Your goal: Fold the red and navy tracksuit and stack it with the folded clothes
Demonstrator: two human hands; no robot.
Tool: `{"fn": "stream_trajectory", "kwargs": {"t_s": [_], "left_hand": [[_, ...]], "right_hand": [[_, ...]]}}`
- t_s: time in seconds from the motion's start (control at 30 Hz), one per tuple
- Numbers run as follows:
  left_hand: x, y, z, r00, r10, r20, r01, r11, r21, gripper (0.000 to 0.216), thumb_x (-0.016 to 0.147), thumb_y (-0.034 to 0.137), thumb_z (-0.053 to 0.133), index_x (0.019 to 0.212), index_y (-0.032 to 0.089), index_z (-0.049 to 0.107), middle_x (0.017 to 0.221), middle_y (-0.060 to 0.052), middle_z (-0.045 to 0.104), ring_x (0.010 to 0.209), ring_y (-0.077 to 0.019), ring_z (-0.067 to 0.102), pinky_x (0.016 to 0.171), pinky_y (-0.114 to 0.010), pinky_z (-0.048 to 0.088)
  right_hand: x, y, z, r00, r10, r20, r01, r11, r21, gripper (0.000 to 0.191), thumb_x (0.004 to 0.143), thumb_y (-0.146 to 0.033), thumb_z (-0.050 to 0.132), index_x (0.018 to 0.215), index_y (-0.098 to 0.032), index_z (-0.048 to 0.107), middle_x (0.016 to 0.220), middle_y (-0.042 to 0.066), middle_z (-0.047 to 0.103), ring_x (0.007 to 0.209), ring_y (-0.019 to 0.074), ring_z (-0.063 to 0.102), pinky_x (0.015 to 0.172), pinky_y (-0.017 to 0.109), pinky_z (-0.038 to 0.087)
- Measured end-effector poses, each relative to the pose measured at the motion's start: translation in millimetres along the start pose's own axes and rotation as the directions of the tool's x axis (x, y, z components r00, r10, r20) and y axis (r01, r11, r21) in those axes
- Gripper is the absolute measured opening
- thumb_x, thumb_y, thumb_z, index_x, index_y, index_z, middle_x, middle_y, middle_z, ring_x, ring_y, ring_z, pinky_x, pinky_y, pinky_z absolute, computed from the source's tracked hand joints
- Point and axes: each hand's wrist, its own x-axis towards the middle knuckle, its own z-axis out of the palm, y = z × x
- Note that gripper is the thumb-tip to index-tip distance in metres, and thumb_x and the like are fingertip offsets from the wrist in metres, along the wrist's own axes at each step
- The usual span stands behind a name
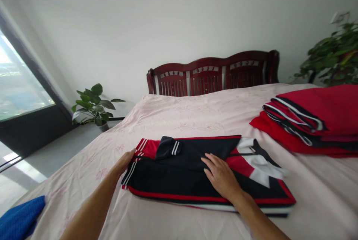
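Note:
A partly folded navy, red and white jacket (179,180) lies on the pink bedsheet (195,117) in front of me. My left hand (125,162) is at the jacket's left edge, by the red striped cuff, with its fingers tucked against the cloth. My right hand (220,174) lies flat on top of the jacket's middle, fingers stretched out and pressing down. Nothing is lifted off the bed.
A stack of folded red and navy garments (313,120) sits at the bed's right side. A dark wooden headboard (212,74) stands at the far end. Potted plants stand at the left (93,107) and right (335,55). A blue cloth (19,219) lies at the lower left. A window (19,83) is at the left.

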Motion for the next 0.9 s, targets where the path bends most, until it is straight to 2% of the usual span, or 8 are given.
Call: {"fn": "stream_trajectory", "kwargs": {"t_s": [0.2, 0.3, 0.43, 0.53, 0.6, 0.67, 0.77, 0.9], "left_hand": [[-3.8, 0.3, 13.8, 0.983, 0.006, -0.185, 0.043, 0.964, 0.262, 0.032, 0.085, 0.044, 0.05, 0.069, 0.018, 0.062, 0.086, -0.02, 0.073, 0.096, -0.0384, 0.067, 0.08, -0.044, 0.047], [-9.3, 6.5, 14.3, 0.963, 0.032, -0.266, 0.065, 0.935, 0.347, 0.024, 0.085, 0.038, 0.051, 0.085, 0.017, 0.064, 0.095, -0.022, 0.071, 0.099, -0.04, 0.066, 0.082, -0.048, 0.046], [-23.6, 32.6, 17.1, 0.916, 0.172, -0.362, -0.016, 0.918, 0.397, 0.037, 0.092, 0.032, 0.038, 0.117, 0.012, 0.057, 0.119, -0.026, 0.061, 0.11, -0.0383, 0.06, 0.09, -0.051, 0.043], [-39.1, 63.4, 36.6, 0.889, 0.361, -0.28, -0.223, 0.878, 0.424, 0.038, 0.095, 0.037, 0.039, 0.123, 0.019, 0.056, 0.127, -0.017, 0.058, 0.118, -0.0297, 0.056, 0.1, -0.041, 0.04], [-49.2, 83.3, 56.3, 0.859, 0.491, -0.143, -0.399, 0.818, 0.414, 0.036, 0.09, 0.042, 0.052, 0.122, 0.027, 0.058, 0.129, -0.008, 0.059, 0.121, -0.0248, 0.053, 0.103, -0.033, 0.038], [-56.3, 98.2, 75.5, 0.827, 0.562, -0.02, -0.517, 0.774, 0.365, 0.046, 0.08, 0.04, 0.067, 0.124, 0.03, 0.058, 0.131, -0.006, 0.058, 0.125, -0.0264, 0.05, 0.106, -0.034, 0.035], [-57.1, 107.1, 92.9, 0.845, 0.533, 0.03, -0.517, 0.803, 0.296, 0.044, 0.072, 0.029, 0.073, 0.115, 0.026, 0.064, 0.122, -0.011, 0.063, 0.12, -0.0325, 0.053, 0.101, -0.042, 0.037], [-39.9, 97.8, 86.5, 0.914, 0.393, -0.102, -0.37, 0.91, 0.186, 0.019, 0.08, 0.027, 0.06, 0.098, 0.021, 0.065, 0.095, -0.011, 0.069, 0.097, -0.0306, 0.064, 0.086, -0.041, 0.045]], "right_hand": [[-0.3, 0.9, 1.4, 1.0, 0.004, 0.0, -0.004, 1.0, 0.003, 0.04, 0.09, -0.022, 0.052, 0.129, -0.025, 0.061, 0.139, 0.007, 0.057, 0.128, 0.0245, 0.051, 0.109, 0.043, 0.042], [-0.3, 0.5, 1.0, 1.0, 0.002, -0.007, -0.002, 1.0, 0.003, 0.04, 0.09, -0.022, 0.052, 0.128, -0.025, 0.062, 0.139, 0.007, 0.057, 0.128, 0.0247, 0.051, 0.108, 0.044, 0.043], [0.2, -1.9, -1.1, 1.0, -0.003, -0.012, 0.003, 1.0, -0.003, 0.039, 0.09, -0.022, 0.051, 0.128, -0.025, 0.062, 0.138, 0.007, 0.058, 0.128, 0.025, 0.052, 0.108, 0.044, 0.043], [0.7, -3.2, -2.8, 1.0, 0.001, -0.006, -0.001, 1.0, -0.012, 0.039, 0.09, -0.021, 0.051, 0.128, -0.024, 0.062, 0.138, 0.008, 0.058, 0.127, 0.025, 0.052, 0.108, 0.044, 0.042], [1.0, -3.5, -3.9, 1.0, 0.005, 0.01, -0.005, 1.0, -0.015, 0.039, 0.09, -0.021, 0.052, 0.128, -0.023, 0.062, 0.138, 0.008, 0.057, 0.128, 0.0253, 0.051, 0.109, 0.044, 0.042], [1.4, -3.5, -5.2, 1.0, 0.009, 0.026, -0.008, 1.0, -0.014, 0.039, 0.09, -0.021, 0.052, 0.129, -0.022, 0.062, 0.139, 0.009, 0.057, 0.129, 0.0257, 0.05, 0.109, 0.044, 0.041], [1.5, -3.7, -6.6, 0.999, 0.012, 0.041, -0.012, 1.0, -0.01, 0.04, 0.09, -0.021, 0.053, 0.13, -0.021, 0.061, 0.14, 0.009, 0.056, 0.129, 0.0261, 0.05, 0.11, 0.045, 0.041], [0.8, -4.1, -6.5, 0.999, 0.01, 0.033, -0.01, 1.0, -0.004, 0.04, 0.09, -0.021, 0.053, 0.129, -0.022, 0.061, 0.14, 0.009, 0.056, 0.129, 0.0258, 0.05, 0.11, 0.044, 0.041]]}}
